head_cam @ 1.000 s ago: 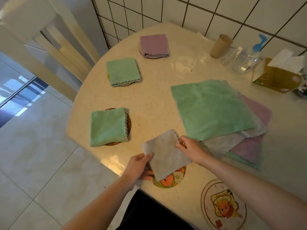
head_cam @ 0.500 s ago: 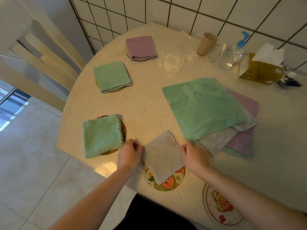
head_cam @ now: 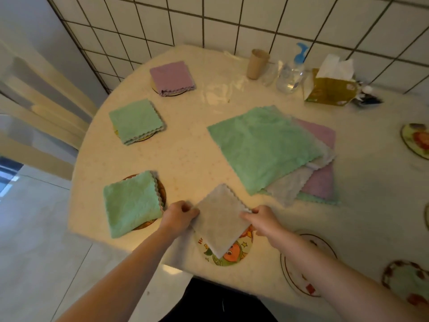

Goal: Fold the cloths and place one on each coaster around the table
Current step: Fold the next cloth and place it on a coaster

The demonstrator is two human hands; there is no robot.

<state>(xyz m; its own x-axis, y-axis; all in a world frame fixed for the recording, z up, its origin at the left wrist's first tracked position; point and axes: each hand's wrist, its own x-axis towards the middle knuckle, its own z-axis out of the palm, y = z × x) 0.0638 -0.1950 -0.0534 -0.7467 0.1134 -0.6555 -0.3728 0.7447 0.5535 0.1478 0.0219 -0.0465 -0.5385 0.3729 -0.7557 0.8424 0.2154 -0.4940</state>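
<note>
A folded grey cloth (head_cam: 221, 219) lies partly over a round cartoon coaster (head_cam: 234, 252) at the table's near edge. My left hand (head_cam: 178, 216) pinches its left corner and my right hand (head_cam: 262, 220) pinches its right corner. Three folded cloths sit on coasters along the left rim: a green one (head_cam: 131, 203), another green one (head_cam: 135, 120) and a purple one (head_cam: 171, 77). A pile of unfolded cloths (head_cam: 269, 147), green on top with grey and purple beneath, lies in the middle.
Bare coasters lie at the near right (head_cam: 299, 270), the far near right (head_cam: 406, 282) and the right edge (head_cam: 416, 140). A paper cup (head_cam: 256, 63), a pump bottle (head_cam: 292, 70) and a tissue box (head_cam: 329, 87) stand by the tiled wall. A chair back (head_cam: 41, 108) stands left of the table.
Both hands have lowered the grey cloth onto the cartoon coaster; the left hand has slid from the cloth's lower edge up to its left corner. The camera has tilted up, showing more of the wall.
</note>
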